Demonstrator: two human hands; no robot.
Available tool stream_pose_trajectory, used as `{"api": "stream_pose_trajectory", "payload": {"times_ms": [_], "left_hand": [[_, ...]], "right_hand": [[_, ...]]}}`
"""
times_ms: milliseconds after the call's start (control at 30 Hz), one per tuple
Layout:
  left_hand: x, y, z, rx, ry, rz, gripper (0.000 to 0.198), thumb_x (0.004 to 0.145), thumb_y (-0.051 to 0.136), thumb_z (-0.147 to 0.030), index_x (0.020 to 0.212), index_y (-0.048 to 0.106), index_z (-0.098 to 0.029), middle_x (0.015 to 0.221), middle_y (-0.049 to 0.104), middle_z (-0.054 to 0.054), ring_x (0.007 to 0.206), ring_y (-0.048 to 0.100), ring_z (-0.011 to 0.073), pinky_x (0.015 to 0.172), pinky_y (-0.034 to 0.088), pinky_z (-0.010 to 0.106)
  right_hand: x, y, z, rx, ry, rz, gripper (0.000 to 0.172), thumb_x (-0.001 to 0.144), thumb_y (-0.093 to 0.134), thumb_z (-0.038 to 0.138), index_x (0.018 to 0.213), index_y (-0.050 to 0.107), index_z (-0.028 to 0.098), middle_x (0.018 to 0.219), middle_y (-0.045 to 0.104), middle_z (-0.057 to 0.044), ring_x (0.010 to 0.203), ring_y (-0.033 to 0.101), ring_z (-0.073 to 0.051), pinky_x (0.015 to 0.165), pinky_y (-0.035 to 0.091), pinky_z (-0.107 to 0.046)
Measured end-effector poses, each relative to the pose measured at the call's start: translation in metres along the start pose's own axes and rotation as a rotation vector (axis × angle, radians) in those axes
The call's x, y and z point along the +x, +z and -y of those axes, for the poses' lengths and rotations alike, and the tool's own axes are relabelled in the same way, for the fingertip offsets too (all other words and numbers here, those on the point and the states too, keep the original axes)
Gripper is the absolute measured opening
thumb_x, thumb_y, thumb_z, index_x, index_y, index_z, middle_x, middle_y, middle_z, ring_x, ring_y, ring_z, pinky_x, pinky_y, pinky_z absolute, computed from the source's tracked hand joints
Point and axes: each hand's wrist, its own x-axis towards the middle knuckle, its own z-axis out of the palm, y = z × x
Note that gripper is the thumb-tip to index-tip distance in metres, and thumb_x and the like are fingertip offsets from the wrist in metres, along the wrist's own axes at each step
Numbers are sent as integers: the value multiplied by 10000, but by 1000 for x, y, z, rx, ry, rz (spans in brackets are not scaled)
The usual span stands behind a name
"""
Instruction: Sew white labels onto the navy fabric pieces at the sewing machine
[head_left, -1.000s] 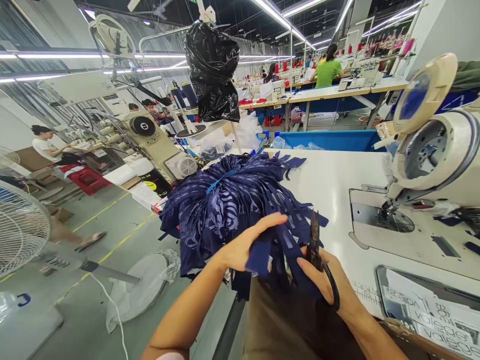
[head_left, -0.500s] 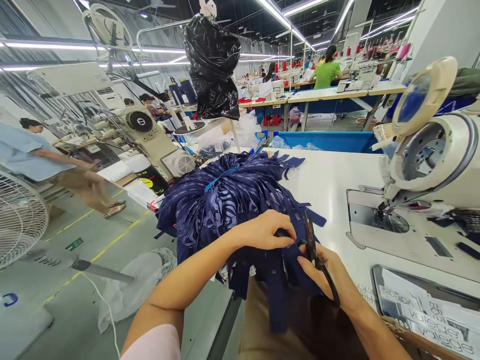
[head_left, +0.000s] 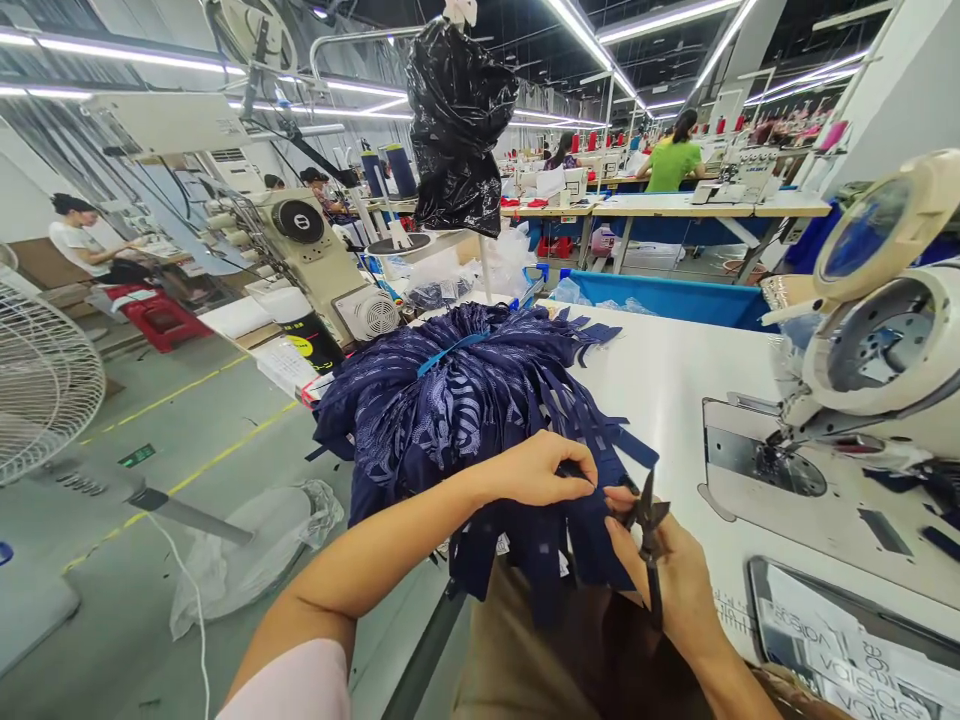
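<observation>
A big bundle of navy patterned fabric pieces (head_left: 457, 400), tied with a blue band, lies at the left end of the white sewing table (head_left: 667, 370). My left hand (head_left: 536, 468) pinches a fabric strip at the bundle's near edge, fingers closed. My right hand (head_left: 671, 570) grips black scissors (head_left: 649, 530), blades slightly apart and pointing up, right beside the left fingertips. Dark strips hang over the table edge onto my lap.
A white sewing machine (head_left: 877, 360) stands at the right, with a tray of printed labels (head_left: 847, 650) in front. A black plastic bag (head_left: 459, 120) hangs above the bundle. A floor fan (head_left: 45, 380) is at the left. Other people work at tables behind.
My left hand went from lying flat on the strips to pinching one. The scissors shifted slightly right and their blades opened. A person walked across the left aisle and passed out of view.
</observation>
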Motion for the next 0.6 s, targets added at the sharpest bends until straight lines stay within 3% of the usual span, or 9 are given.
{"api": "stream_pose_trajectory", "payload": {"times_ms": [167, 400, 600], "left_hand": [[0, 3, 4, -18, 14, -19, 85, 739, 549, -86, 771, 620, -118, 753, 626, -6, 711, 559, 100, 686, 404, 180], [-1, 6, 3, -4, 36, -59, 83, 726, 551, -73, 764, 617, -107, 717, 612, -8, 655, 535, 88, 642, 384, 169], [-3, 12, 2, 61, 22, -133, 56, 734, 565, -96, 739, 614, -122, 662, 587, -34, 558, 435, 62, 667, 374, 187]], "right_hand": [[1, 0, 3, -67, -97, 25, 147, 759, 509, 289, 835, 593, 195, 707, 642, -28, 543, 597, -148, 512, 496, -237], [0, 1, 0, -163, -226, -23, 122, 773, 486, 249, 838, 577, 201, 712, 623, -24, 620, 623, -158, 549, 504, -239], [0, 3, -2, -179, -246, -23, 145, 766, 478, 227, 877, 568, 206, 739, 646, -32, 623, 629, -158, 549, 514, -246]]}}
